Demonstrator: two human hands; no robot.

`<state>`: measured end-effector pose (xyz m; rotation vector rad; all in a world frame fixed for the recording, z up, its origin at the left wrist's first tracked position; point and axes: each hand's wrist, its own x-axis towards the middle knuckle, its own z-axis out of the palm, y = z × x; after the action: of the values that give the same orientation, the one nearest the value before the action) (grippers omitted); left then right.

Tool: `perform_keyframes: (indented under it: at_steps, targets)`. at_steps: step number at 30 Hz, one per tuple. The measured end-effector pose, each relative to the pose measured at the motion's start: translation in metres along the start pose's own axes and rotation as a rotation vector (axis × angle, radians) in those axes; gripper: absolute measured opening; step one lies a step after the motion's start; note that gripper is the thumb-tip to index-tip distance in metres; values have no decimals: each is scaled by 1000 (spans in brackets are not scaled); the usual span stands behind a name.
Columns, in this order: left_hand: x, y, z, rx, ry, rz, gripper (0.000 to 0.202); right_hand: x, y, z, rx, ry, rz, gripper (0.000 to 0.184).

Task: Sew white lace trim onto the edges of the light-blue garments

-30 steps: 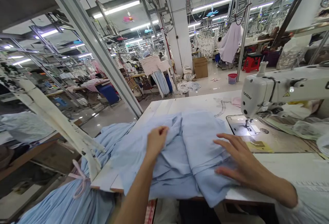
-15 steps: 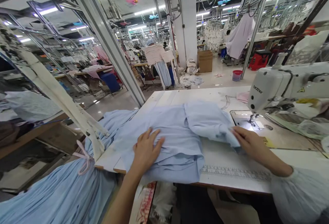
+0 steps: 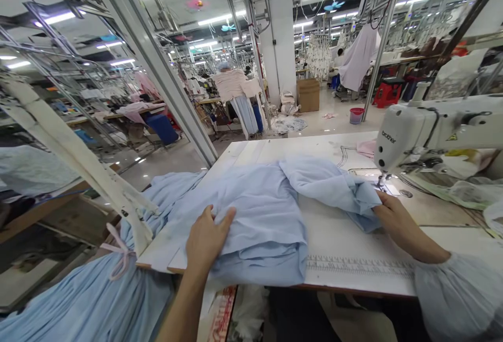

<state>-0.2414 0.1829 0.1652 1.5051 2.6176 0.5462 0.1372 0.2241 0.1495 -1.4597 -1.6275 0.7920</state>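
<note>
The right hand is closed on the end of the light blue cloth, just on the near side of the sewing machine and a little left of it. Thumb and index finger pinch a bunched fold there; how the other fingers sit under it I can't tell from here. The left hand is on the same cloth but well to the left of the machine, back of the hand up, thumb held wide of the index finger. Its fingers are loosely spread and slightly bent, pressing on the cloth rather than gripping it, as far as I can see.

The cloth lies on the white table, left of the machine. Its long axis runs crosswise, toward the machine. The broad part, layered and wrinkled, is the end farther from the machine, its folded near edge down at the table's front. From its far corner a narrower stretch slants toward the machine, nearer the person as it goes, and its crumpled tip points at the right hand, close by the needle area. Left of that tip, along the table's front, a printed ruler scale shows bare. A pink scrap sits behind the machine's head, on its left. Farthest left of the machine, a gathered blue bundle hangs with a pink tie around it.
</note>
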Motion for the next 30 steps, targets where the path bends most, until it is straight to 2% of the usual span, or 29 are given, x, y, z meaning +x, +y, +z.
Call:
perform_keyframes:
  at_steps: [5, 8, 13, 15, 18, 20, 22, 24, 26, 28, 30]
  targets:
    - [4, 9, -4, 39, -35, 13, 37, -3, -2, -1, 5, 39, 10, 27]
    - [9, 10, -17, 31, 4, -37, 34, -3, 0, -2, 0, 42, 8, 24]
    - [30, -6, -44, 40, 115, -206, 48, 0, 9, -1, -9, 22, -24, 34]
    - [38, -15, -45, 69, 116, -235, 48, 0, 12, 1, -14, 20, -51, 40]
    - [45, -26, -37, 111, 88, -221, 41, -1, 10, 3, -31, 33, -99, 44]
    - [43, -28, -33, 126, 104, -173, 39, -4, 6, 3, -49, 50, -130, 45]
    - [37, -23, -32, 134, 173, -103, 42, -8, 2, 4, -63, 68, -162, 45]
    - [28, -9, -34, 136, 264, -17, 48, -13, -1, 5, -76, 85, -202, 45]
    - [16, 13, -32, 123, 297, 114, 48, -19, -5, 8, -103, 99, -261, 44]
    - [3, 37, -22, 99, 221, 309, 45, -26, -10, 13, -147, 90, -340, 39]
    - [-6, 58, -4, 89, 90, 493, 46, -34, -17, 20, -197, 46, -421, 30]
